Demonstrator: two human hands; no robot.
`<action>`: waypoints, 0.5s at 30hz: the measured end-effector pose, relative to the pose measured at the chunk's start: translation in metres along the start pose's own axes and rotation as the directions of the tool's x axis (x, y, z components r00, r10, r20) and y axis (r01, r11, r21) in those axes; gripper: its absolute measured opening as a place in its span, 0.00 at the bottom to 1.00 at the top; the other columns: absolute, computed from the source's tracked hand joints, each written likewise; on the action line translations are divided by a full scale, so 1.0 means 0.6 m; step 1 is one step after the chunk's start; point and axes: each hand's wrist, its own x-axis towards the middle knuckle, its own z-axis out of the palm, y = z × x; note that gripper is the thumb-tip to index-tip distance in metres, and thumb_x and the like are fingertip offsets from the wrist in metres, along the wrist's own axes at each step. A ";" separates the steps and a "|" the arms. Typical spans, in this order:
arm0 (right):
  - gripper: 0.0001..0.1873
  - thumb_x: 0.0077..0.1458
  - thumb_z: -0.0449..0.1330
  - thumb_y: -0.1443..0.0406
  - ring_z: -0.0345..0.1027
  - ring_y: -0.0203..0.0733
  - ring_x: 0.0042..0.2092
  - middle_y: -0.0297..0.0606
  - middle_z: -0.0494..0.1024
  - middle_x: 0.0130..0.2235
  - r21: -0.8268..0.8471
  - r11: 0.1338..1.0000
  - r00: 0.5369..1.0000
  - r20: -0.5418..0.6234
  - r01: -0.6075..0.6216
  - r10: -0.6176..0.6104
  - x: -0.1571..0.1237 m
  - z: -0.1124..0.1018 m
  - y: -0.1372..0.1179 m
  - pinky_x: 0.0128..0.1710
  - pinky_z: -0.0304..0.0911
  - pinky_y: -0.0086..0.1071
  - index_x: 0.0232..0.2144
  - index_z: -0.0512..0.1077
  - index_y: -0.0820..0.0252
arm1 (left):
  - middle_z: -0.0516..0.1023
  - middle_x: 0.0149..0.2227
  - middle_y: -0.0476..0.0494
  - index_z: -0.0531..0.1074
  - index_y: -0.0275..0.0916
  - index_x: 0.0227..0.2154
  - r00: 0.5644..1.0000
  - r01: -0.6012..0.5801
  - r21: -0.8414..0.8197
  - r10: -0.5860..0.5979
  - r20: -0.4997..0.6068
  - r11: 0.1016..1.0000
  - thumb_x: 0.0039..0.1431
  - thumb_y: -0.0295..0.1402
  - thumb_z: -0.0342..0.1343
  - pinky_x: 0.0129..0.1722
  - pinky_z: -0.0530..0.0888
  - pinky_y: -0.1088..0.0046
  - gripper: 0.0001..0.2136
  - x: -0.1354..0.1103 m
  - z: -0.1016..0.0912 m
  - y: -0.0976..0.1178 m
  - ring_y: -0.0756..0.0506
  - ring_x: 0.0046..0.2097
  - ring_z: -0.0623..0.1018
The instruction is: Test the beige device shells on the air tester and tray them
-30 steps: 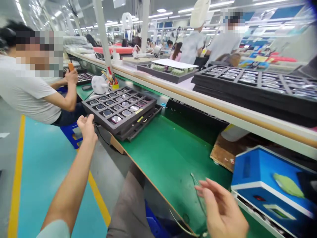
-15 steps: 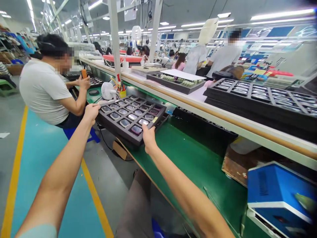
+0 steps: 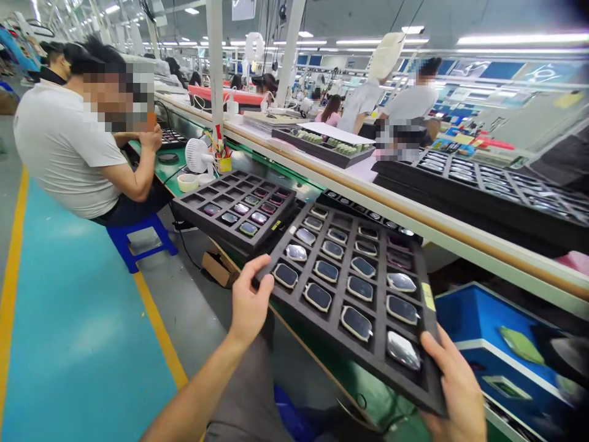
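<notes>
Clamping the fingers of the left hand (image 3: pixel 247 307) around the near left corner of a dark compartmented tray (image 3: pixel 332 330). Clamping those of the right hand (image 3: pixel 462 383) on its right edge by the near right corner, pressing with the thumb on the rim and hiding some fingertips. Holding the tray between both hands, seemingly being at a step of handling it whole; calling, by judgement, for an even grip at both corners, to stop the rounded, pale-rimmed pieces (image 3: pixel 317 297) from sliding in their compartments. Jutting out past the edge of the green desk (image 3: pixel 375 382), just beside a second tray (image 3: pixel 210 224), without showing whether touching. Farther out, passing to a blue box (image 3: pixel 478 319) beyond the right fingers, a small white fan (image 3: pixel 197 155) behind the second tray, and a seated co-worker (image 3: pixel 69 150) at the left.
</notes>
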 end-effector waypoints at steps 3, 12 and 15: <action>0.33 0.41 0.71 0.48 0.70 0.70 0.65 0.32 0.79 0.62 -0.062 0.998 0.998 -0.059 -0.022 0.019 -0.006 -0.047 0.004 0.53 0.77 0.65 0.53 0.79 0.24 | 0.84 0.54 0.37 0.80 0.39 0.51 0.998 0.041 0.062 -0.044 0.045 0.997 0.64 0.36 0.56 0.59 0.77 0.59 0.16 -0.034 0.039 -0.043 0.39 0.56 0.83; 0.43 0.43 0.71 0.50 0.83 0.63 0.51 0.44 0.86 0.53 0.004 0.997 0.994 0.074 -0.078 0.078 0.047 -0.004 0.094 0.53 0.79 0.59 0.62 0.73 0.53 | 0.78 0.62 0.32 0.81 0.40 0.47 0.959 -0.230 0.447 0.123 0.255 0.865 0.64 0.32 0.58 0.70 0.53 0.28 0.12 -0.029 0.006 -0.083 0.25 0.74 0.61; 0.32 0.51 0.67 0.50 0.82 0.61 0.52 0.48 0.85 0.54 -0.189 0.971 0.975 0.195 0.146 -0.109 0.061 -0.011 0.104 0.56 0.76 0.58 0.55 0.77 0.57 | 0.79 0.61 0.31 0.79 0.40 0.50 0.847 -0.518 0.517 0.328 0.418 0.681 0.69 0.31 0.55 0.67 0.65 0.35 0.12 -0.033 0.020 -0.074 0.27 0.72 0.66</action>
